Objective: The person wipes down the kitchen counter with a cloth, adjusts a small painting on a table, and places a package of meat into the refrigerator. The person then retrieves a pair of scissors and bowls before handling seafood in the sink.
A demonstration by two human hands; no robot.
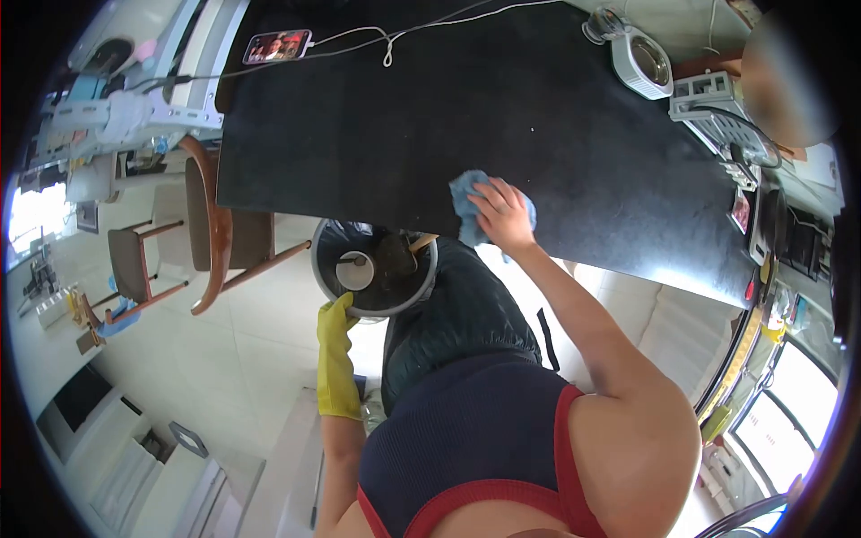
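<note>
Bare, my right hand [502,211] presses a blue cloth [467,199] against the front edge of the black table [359,143], its fingers curled over the fabric. A yellow rubber glove covers my left hand [335,316], which grips the near rim of a trash bin [429,285]. The bin, held just below the table edge, has a dark liner and contains a white round cup-like item [355,271] and dark waste that I cannot make out. Tiny light specks lie on the tabletop.
A phone [277,47] with a white cable lies at the far left of the table. A white oval appliance [642,63] and a grey rack [705,94] stand at the right. Wooden chairs [208,224] are on the left, beside the bin.
</note>
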